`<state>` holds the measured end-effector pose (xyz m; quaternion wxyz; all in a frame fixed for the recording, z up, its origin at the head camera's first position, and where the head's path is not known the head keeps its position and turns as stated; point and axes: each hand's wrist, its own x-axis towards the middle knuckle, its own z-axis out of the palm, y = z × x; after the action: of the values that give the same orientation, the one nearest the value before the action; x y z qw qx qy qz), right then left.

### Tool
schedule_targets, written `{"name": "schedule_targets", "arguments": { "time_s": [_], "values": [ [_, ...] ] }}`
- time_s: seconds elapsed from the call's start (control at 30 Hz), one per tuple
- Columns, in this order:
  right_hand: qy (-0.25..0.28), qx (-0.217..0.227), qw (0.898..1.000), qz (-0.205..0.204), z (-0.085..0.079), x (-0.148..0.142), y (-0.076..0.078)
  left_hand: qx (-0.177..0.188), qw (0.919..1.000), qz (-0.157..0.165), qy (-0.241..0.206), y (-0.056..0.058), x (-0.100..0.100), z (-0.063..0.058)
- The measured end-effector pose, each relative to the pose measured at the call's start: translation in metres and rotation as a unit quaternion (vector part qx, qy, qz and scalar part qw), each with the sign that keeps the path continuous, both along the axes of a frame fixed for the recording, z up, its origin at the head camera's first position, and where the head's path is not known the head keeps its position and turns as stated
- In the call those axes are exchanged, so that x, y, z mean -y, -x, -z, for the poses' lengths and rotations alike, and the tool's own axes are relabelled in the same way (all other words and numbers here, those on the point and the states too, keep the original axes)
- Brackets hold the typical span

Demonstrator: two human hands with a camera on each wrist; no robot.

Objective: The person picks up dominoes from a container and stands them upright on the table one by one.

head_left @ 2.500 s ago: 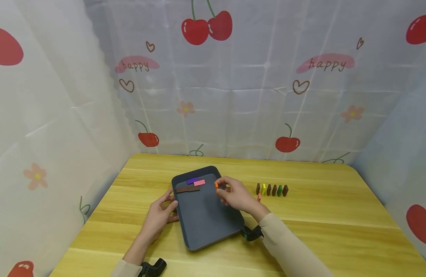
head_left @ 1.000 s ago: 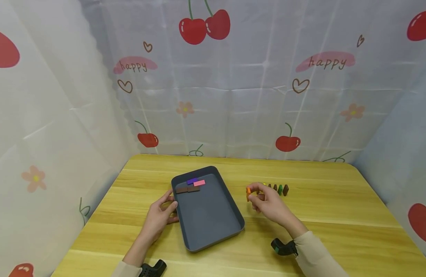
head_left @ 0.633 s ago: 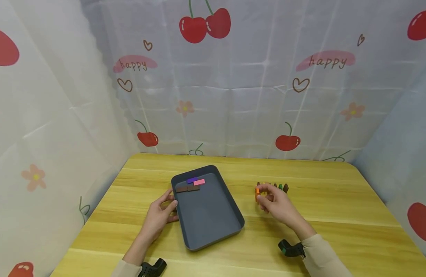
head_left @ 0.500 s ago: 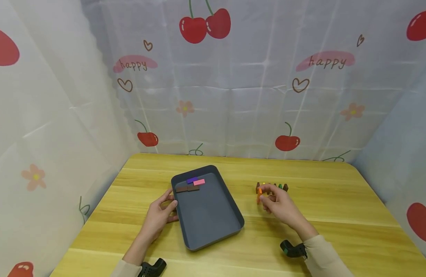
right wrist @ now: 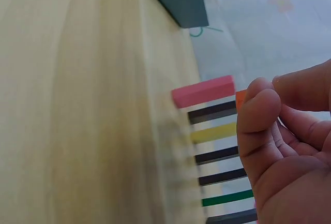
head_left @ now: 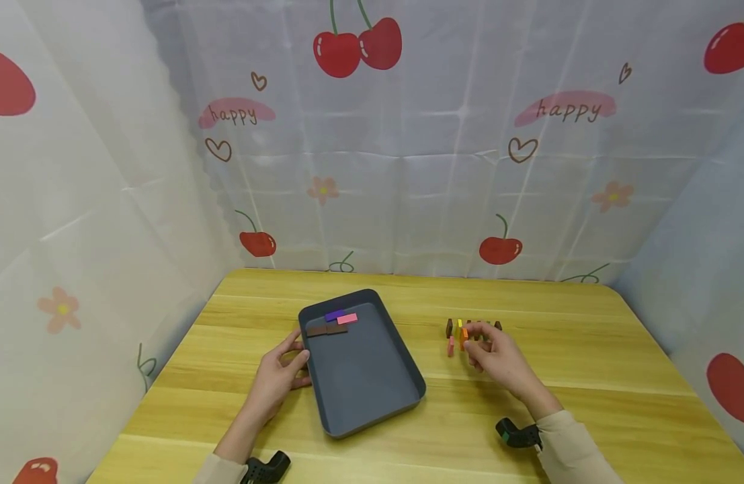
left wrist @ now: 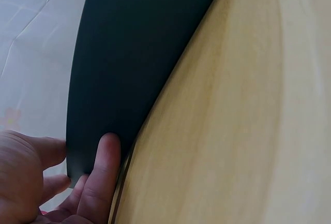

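Observation:
My right hand [head_left: 497, 357] pinches an upright orange domino [head_left: 464, 339] between thumb and fingertips, in front of the row of standing dominoes. In the right wrist view only a corner of the orange domino [right wrist: 240, 99] shows past the fingers. A pink domino [head_left: 450, 347] stands just left of it, in front of a brown domino [head_left: 449, 328] and a yellow domino [head_left: 460, 327]; the hand partly covers the others. With fingers spread, my left hand [head_left: 275, 376] rests against the left side of a dark grey tray [head_left: 362, 383]; its fingertips touch the outer wall [left wrist: 119, 69].
Inside the tray's far end lie a purple domino [head_left: 334, 315], a pink domino [head_left: 347, 318] and two brown dominoes [head_left: 326, 330] end to end. The wooden table [head_left: 565, 336] meets a printed backdrop [head_left: 396, 168] behind, with more sheeting at both sides.
My right hand has carried the orange domino from over the tray rightward to the standing row, lately past the pink domino, which shows again. The left hand and tray stay put.

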<state>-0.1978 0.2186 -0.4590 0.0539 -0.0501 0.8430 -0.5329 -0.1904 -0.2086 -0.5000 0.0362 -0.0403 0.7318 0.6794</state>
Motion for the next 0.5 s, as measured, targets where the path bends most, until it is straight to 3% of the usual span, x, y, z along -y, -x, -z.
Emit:
{"name": "schedule_targets", "arguments": {
  "time_s": [0.23,0.5],
  "values": [
    [0.01,0.03,0.999,0.007,0.013,-0.001,0.003,0.006,1.0,0.003,-0.001,0.0,0.0,-0.002],
    [0.01,0.02,1.0,0.016,0.024,0.001,0.006,0.007,1.0,0.001,-0.003,0.0,0.0,-0.002]
  ]
}}
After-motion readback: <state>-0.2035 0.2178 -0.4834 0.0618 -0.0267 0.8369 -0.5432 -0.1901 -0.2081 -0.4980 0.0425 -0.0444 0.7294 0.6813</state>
